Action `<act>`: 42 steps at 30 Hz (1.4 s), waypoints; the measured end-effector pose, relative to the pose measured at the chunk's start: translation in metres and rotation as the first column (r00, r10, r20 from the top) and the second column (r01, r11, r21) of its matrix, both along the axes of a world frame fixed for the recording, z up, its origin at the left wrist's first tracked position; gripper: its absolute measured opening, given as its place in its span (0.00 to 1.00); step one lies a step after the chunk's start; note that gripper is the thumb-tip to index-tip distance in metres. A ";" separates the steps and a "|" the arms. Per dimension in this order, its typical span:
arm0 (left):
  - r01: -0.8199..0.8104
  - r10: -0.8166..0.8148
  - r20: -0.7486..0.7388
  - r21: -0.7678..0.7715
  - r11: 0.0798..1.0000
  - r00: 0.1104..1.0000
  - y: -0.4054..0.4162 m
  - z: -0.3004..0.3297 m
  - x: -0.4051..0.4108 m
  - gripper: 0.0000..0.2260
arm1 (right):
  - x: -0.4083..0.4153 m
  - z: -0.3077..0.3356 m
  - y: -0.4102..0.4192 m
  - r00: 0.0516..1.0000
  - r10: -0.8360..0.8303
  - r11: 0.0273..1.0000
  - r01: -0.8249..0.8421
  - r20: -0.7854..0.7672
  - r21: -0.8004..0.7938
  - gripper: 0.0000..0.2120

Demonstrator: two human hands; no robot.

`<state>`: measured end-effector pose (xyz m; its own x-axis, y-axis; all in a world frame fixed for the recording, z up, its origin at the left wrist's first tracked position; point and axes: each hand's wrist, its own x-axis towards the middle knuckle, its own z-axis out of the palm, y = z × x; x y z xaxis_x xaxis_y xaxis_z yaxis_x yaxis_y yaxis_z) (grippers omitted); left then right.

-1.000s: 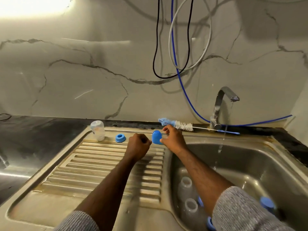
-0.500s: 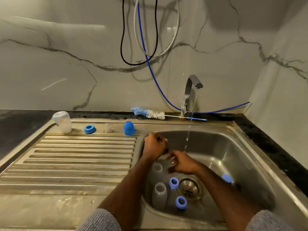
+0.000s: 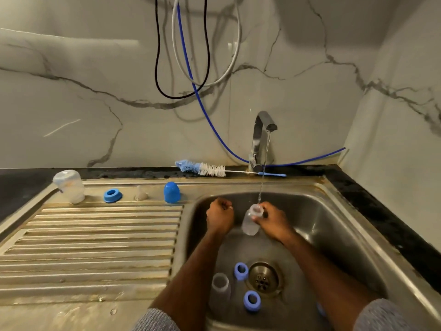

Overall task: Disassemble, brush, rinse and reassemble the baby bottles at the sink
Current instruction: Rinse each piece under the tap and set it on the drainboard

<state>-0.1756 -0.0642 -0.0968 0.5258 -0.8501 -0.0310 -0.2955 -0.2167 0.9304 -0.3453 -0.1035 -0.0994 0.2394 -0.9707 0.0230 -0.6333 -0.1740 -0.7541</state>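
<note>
My right hand [image 3: 274,222] grips a clear bottle body [image 3: 250,223] near its neck, mouth up under the thin stream from the tap [image 3: 262,137]. My left hand [image 3: 219,216] hovers beside it as a fist holding nothing that I can see. On the sink floor another clear bottle body [image 3: 220,286] stands beside two blue collar rings [image 3: 241,271] [image 3: 252,301]. On the drainboard's back edge sit an upturned clear bottle [image 3: 69,186], a blue ring [image 3: 112,195], a clear teat [image 3: 141,195] and a blue cap [image 3: 171,192]. The bottle brush [image 3: 202,168] lies behind the sink.
The steel sink basin [image 3: 334,225] has a drain strainer [image 3: 262,278] at its centre. The ribbed drainboard [image 3: 90,242] spreads to the left. Black, white and blue cables [image 3: 191,75] hang down the marble wall. Dark countertop [image 3: 372,201] borders the sink on the right.
Both hands left the drainboard, where the blue cap now stands, and dropped into the basin. My right hand has lifted a clear bottle body up under the running water.
</note>
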 end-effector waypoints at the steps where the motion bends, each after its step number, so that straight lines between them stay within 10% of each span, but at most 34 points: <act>1: 0.039 -0.038 -0.009 0.016 0.999 0.999 -0.002 -0.004 -0.007 0.07 | -0.006 0.003 -0.004 1.000 -0.019 1.000 0.019 0.008 -0.006 0.13; 11: 0.395 -0.393 0.126 0.005 0.918 0.911 -0.004 -0.024 -0.030 0.19 | -0.005 0.001 -0.015 0.838 -0.245 0.917 0.037 0.488 0.397 0.13; 17: 0.438 -0.430 -0.555 -0.127 0.890 0.712 -0.001 -0.009 -0.039 0.17 | 0.003 0.004 -0.010 0.726 -0.259 0.875 -0.102 0.636 0.473 0.18; 21: 0.424 -0.379 -0.757 -0.148 0.893 0.533 0.001 -0.002 -0.040 0.22 | 0.007 0.006 -0.001 0.577 -0.200 0.885 -0.240 0.792 0.399 0.20; 24: 0.382 -0.360 -0.792 -0.174 0.907 0.493 -0.001 -0.005 -0.045 0.22 | 0.017 0.003 0.002 0.648 -0.169 0.926 -0.154 0.743 0.345 0.24; 30: 0.423 -0.456 -0.208 -0.182 0.887 0.865 -0.003 -0.017 -0.048 0.11 | 0.029 0.003 -0.004 0.626 -0.375 0.889 0.031 0.684 0.458 0.15; 34: 0.421 -0.381 0.202 -0.218 0.880 0.902 -0.008 -0.028 -0.031 0.16 | 0.021 0.008 -0.008 0.615 -0.376 0.897 0.052 0.693 0.439 0.17; 42: 0.436 -0.426 -0.654 -0.159 0.886 0.625 0.007 -0.002 -0.034 0.20 | 0.008 0.016 -0.007 0.527 -0.320 0.864 -0.180 0.787 0.471 0.19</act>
<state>-0.2097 -0.0568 -0.0990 -0.0621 -0.9709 -0.2313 0.3226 -0.2389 0.9159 -0.3370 -0.1106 -0.0836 0.2817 -0.9237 -0.2596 0.3236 0.3462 -0.8806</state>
